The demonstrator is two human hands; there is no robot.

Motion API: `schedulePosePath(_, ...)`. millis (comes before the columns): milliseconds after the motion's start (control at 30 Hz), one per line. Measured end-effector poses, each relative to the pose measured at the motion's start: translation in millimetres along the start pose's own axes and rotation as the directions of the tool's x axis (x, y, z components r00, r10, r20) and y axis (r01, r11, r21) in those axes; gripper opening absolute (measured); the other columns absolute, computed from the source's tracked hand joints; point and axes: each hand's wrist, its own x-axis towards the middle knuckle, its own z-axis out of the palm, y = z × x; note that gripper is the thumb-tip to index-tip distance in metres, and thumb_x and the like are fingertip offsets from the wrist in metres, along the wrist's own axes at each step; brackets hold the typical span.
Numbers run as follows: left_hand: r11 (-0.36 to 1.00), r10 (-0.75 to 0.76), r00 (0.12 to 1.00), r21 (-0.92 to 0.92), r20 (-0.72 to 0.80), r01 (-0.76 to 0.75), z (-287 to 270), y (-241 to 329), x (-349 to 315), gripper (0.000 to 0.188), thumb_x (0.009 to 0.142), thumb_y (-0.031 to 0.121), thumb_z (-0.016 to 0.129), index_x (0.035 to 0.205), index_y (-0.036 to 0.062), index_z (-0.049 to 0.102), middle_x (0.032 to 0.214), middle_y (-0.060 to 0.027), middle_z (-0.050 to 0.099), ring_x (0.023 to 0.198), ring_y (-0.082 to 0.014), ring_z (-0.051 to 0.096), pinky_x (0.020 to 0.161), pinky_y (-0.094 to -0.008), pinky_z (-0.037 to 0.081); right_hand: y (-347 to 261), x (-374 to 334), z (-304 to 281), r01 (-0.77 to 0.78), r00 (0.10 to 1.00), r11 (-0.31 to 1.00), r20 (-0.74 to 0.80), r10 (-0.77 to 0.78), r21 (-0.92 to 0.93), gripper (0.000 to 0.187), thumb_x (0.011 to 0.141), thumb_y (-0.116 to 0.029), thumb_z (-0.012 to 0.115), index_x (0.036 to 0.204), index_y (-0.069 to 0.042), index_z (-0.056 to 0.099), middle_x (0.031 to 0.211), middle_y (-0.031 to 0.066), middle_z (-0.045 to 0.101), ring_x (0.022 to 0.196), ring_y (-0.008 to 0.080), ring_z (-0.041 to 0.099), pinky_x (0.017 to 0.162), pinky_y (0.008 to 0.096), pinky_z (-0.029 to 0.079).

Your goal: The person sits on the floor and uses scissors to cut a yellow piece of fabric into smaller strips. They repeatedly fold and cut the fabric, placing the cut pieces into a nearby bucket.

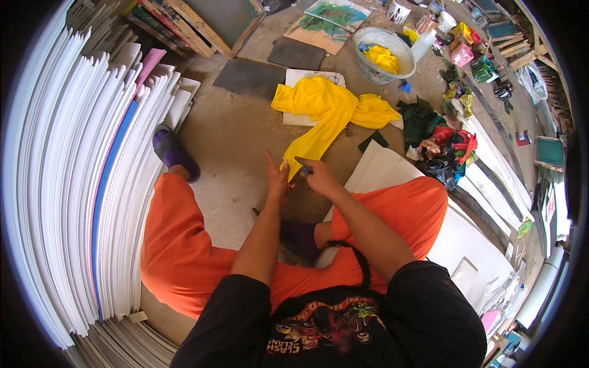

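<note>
Soft, even light of unclear source leaves faint shadows on the floor [228, 208]. Fisheye distortion bows the white stack [61, 184] at left; black fills the corners, and rim detail softens.

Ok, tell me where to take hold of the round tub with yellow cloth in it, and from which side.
The round tub is probably best gripped by its rim, from the near left. It stands upright and open-topped, with its near-left wall exposed, while a pale container crowds its right side. The yellow cloth lies inside.
</note>
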Motion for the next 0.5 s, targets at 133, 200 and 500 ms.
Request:
schedulePosePath(133,0.980,-0.108,0.915,-0.112,0.389,0.163,16.7,15.2,10.7,0.036,0.096,0.036,0.065,0.125,0.0195,0.052,0.081,0.0032,0.057,0.055,-0.0077,0.046,0.047,-0.0232,0.039,-8.5,7.5,-31.6,-0.009,1.000,1.000,0.030,0.010,-0.008,0.054,0.081,0.001,0.051,0.132,-0.015,0.063,0.104,0.0236,0.068,0.086,0.0324,0.068,0.078,0.0369,0.051)
schedulePosePath(200,0.972,-0.142,0.858,-0.096,0.494,0.216,19.4,18.1,19.1,0.024,0.096,0.033,0.066,0.111,0.0170,0.057,0.074,0.0059,0.054,0.054,-0.0062,0.045,0.046,-0.0238,0.037,-13.3,7.9,-43.8,-0.043,0.997,0.999,0.059,0.043,0.005,0.056,0.080,0.001,0.050,0.132,-0.014,0.063,0.099,0.0226,0.069,0.080,0.0288,0.067,0.074,0.0357,0.051)
schedulePosePath(500,0.978,-0.196,0.799,0.174,0.568,0.116,16.4,47.7,17.4,0.024,0.090,0.028,0.072,0.094,0.0081,0.060,0.068,0.0039,0.050,0.053,-0.0076,0.042,0.049,-0.0259,0.036,-34.2,-7.3,-73.9,-0.151,0.978,0.986,0.157,0.139,0.073,0.047,0.092,-0.005,0.058,0.139,-0.011,0.056,0.083,0.0075,0.068,0.061,0.0105,0.056,0.055,0.0270,0.046)
